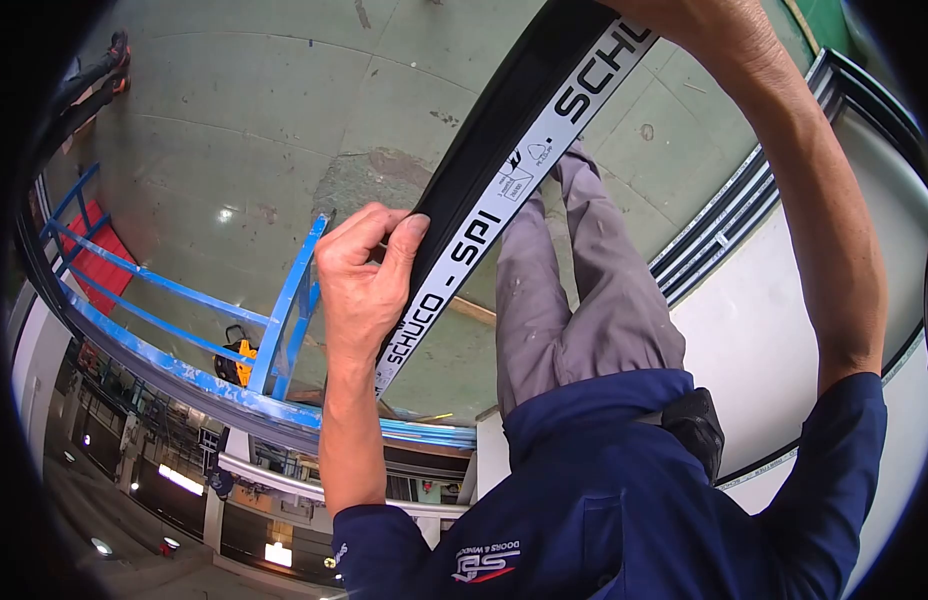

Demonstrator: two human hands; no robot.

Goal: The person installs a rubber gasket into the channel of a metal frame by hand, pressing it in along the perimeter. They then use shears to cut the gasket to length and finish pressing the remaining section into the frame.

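**Left hand pinched one taped profile; right hand cut off at the top**

The right hand (pixel 672 12) was almost wholly lost past the top edge. Only the wrist and forearm showed beside the upper end of the profile (pixel 504 190), so I could not tell whether it gripped. That upper end also ran out of view. The lettering on the white tape was only partly readable, as the left hand (pixel 369 270) covered some of it. A yellow thing (pixel 240 362) behind the blue rack (pixel 284 320) was too small to name. At the top left, a leg and shoe (pixel 114 55) of another person showed, and the rest was hidden by the dark rim of the view.

There was one profile and two hands of the wearer, one seen whole. There was also one blue rack, one red panel (pixel 94 250), one yellow thing and one black pouch (pixel 696 425) at the waist. A bundle of rails (pixel 724 220) lay at the right beside white sheets (pixel 784 330), too close together to count.

The profile was held in the air in front of the body, above the grey floor (pixel 234 120). Its long axis ran on a slant from lower left, near the left wrist, to upper right. The taped face was turned to the camera and the black side faced left. The left thumb and fingers were closed in a pinch on the black edge, low on the profile.
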